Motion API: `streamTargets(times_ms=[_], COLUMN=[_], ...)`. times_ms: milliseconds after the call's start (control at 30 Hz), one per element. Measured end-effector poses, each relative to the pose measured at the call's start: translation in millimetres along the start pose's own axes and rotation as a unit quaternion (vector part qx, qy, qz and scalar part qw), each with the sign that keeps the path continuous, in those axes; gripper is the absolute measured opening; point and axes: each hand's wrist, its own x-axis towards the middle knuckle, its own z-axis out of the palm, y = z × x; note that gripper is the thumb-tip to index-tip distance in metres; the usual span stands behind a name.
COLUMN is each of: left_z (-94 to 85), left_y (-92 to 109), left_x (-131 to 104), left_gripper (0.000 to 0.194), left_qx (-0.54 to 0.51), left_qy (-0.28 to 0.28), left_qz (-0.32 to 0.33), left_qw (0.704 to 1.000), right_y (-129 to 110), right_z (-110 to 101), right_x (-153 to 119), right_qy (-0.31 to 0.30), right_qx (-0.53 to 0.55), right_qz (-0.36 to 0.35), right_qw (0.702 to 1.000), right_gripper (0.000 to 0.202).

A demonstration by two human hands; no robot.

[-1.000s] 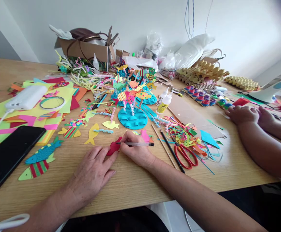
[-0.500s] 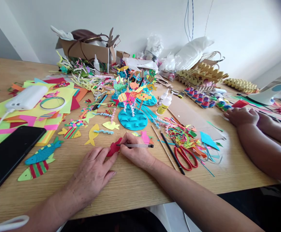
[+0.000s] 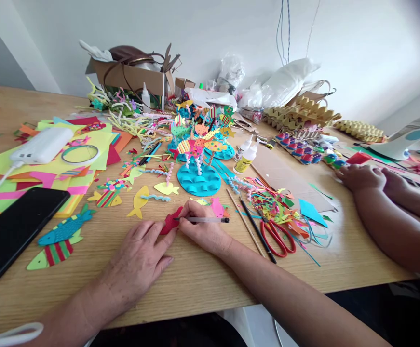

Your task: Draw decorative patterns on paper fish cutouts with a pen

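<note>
A small red paper fish [image 3: 170, 221] lies on the wooden table, with the fingertips of my left hand [image 3: 141, 258] pressing its lower edge. My right hand [image 3: 204, 229] is closed around a pen [image 3: 206, 220], whose tip touches the red fish. Just beyond are a yellow fish [image 3: 141, 201] and a pale yellow fish [image 3: 165, 188] with twisted stems. A round blue base [image 3: 199, 179] bearing several colourful paper fish stands farther back.
Red scissors [image 3: 277, 237], a black pencil [image 3: 258, 231] and paper scraps lie to the right. A black phone [image 3: 18, 233] and coloured sheets are at left. Another person's hands [image 3: 365, 177] rest at far right. Glue bottles [image 3: 246, 159] stand behind.
My hands and the red fish are in nearly the same place, and the pen tip has shifted very slightly left on the fish. The view has tilted a little.
</note>
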Motion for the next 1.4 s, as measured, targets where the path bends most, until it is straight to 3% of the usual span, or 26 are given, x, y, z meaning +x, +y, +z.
streamTargets(times_ms=[1400], left_z=[-0.5], left_y=[-0.2], left_x=[-0.3], left_gripper=[0.040], left_qx=[0.021], left_qy=[0.003], left_qz=[0.004], left_qw=[1.000], right_y=[-1.0], right_z=[-1.9], right_x=[-1.8], right_qy=[-0.016], right_qx=[0.012], right_qz=[-0.002], right_qw=[1.000], right_gripper=[0.007])
